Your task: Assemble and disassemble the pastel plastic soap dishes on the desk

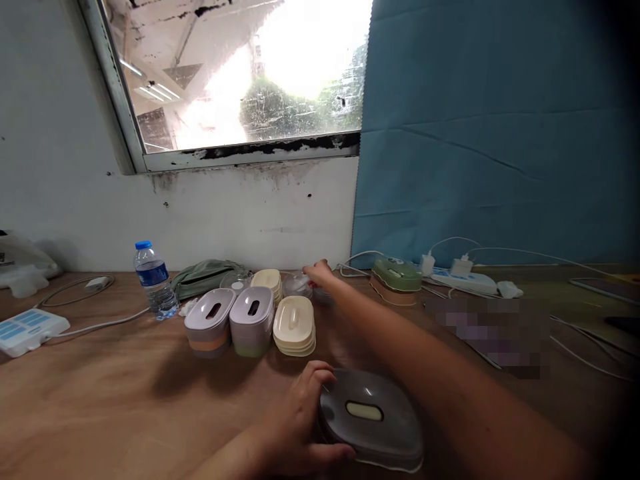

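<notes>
My left hand [303, 417] is closed on the left side of a dark grey oval box [380, 437], thumb in front and fingers behind. A pale strip shows through the slot in its top. My right arm stretches across to the back of the table, where my right hand [320, 273] closes its fingers at a clear plastic lid [298, 285]; its fingertips are small and partly hidden. Left of that stand two lidded oval boxes with slotted tops, one with an orange band [210, 323] and one with a green base [253, 320]. Beside them sits a stack of cream lids [295, 327].
A second cream stack [267, 281] and a clear round lid [236, 283] stand behind. A water bottle [156, 280] and a green pouch [205, 277] are at the left. A green-topped box [397, 277], a power strip [465, 280] and cables lie at the right.
</notes>
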A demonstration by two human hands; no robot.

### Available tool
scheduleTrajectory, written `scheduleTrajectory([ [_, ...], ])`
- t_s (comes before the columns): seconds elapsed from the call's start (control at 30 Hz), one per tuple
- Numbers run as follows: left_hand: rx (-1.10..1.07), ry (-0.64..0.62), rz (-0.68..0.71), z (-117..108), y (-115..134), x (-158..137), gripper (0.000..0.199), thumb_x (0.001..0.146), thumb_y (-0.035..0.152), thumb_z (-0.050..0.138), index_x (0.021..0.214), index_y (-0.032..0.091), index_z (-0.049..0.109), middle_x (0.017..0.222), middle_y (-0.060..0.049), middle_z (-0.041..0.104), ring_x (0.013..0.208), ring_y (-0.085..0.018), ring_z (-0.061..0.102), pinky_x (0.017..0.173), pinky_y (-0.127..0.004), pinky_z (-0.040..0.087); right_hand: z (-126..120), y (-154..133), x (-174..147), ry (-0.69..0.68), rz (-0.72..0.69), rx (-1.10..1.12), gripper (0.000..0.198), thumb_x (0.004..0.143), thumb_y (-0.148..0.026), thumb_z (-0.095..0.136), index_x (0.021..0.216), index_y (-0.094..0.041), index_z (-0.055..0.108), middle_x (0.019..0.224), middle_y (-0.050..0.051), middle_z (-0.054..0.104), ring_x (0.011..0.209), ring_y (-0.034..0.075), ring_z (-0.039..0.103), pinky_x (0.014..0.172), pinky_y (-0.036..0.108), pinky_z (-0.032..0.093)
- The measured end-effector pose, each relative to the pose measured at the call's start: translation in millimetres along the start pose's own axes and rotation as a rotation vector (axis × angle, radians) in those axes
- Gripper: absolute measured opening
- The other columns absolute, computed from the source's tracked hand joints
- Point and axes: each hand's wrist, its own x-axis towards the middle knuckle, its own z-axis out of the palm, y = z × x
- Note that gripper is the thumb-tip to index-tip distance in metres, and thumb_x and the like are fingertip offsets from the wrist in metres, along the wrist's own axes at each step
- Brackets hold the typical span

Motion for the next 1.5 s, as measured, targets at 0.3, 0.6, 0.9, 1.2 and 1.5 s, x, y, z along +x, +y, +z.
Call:
scheduleTrajectory([
  [0.3, -0.044, -0.021, -0.080, 0.5, -0.2, -2.2, 0.071, 0.061, 0.036, 0.066, 0.118, 0.018, 0.027, 0.124, -0.014, 0.030, 0.114, -0.025, 0.035, 0.095, -0.036, 0.034, -39.6, 9.9, -54.1, -0.066, -0.392, -0.251, 0.019, 0.063, -0.013, 0.059, 0.082, -0.016, 0.055, 0.084, 0.003, 0.060, 0.070, 0.014, 0.055, 0.058, 0.021, 0.041],
  [0.6, -0.166, -0.024, -0.178, 9.3, -5.1, -1.9, 0.084, 0.056, 0.032, 0.071, 0.121, 0.022, 0.017, 0.119, -0.011, 0.036, 0.109, -0.024, 0.039, 0.091, -0.036, 0.036, -100.9, 60.7, -203.8, -0.660, -0.704, -0.700, 0.056, 0.044, -0.045, 0.071, 0.094, -0.022, 0.060, 0.100, 0.007, 0.056, 0.088, 0.027, 0.052, 0.075, 0.036, 0.041],
  [0.9, -0.212, -0.059, -0.215, 3.9, -0.3, -2.9, 0.086, 0.052, 0.036, 0.073, 0.117, 0.022, 0.018, 0.118, -0.010, 0.036, 0.108, -0.024, 0.039, 0.091, -0.037, 0.034, -108.8, 104.1, -208.6, -0.630, -0.488, -0.228, 0.079, 0.046, -0.029, 0.073, 0.117, -0.023, 0.040, 0.114, 0.006, 0.046, 0.102, 0.026, 0.046, 0.085, 0.034, 0.040],
  [1.2, -0.590, 0.141, -0.159, 10.4, -7.6, 1.5, 0.081, 0.054, 0.026, 0.076, 0.111, 0.023, 0.018, 0.117, -0.012, 0.038, 0.111, -0.022, 0.040, 0.093, -0.038, 0.035, -100.8, 127.0, -186.3, -0.637, -0.566, 0.146, 0.071, 0.050, -0.039, 0.072, 0.111, -0.021, 0.040, 0.109, 0.008, 0.046, 0.102, 0.027, 0.046, 0.088, 0.038, 0.035],
  [1.5, -0.591, 0.115, -0.124, 5.6, -7.3, 0.1, 0.079, 0.049, 0.020, 0.077, 0.107, 0.023, 0.023, 0.115, -0.011, 0.042, 0.107, -0.022, 0.044, 0.091, -0.037, 0.037, -94.1, 144.0, -177.4, -0.605, -0.572, 0.479, 0.056, 0.055, -0.051, 0.064, 0.101, -0.024, 0.048, 0.118, 0.009, 0.044, 0.108, 0.029, 0.042, 0.087, 0.038, 0.034],
])
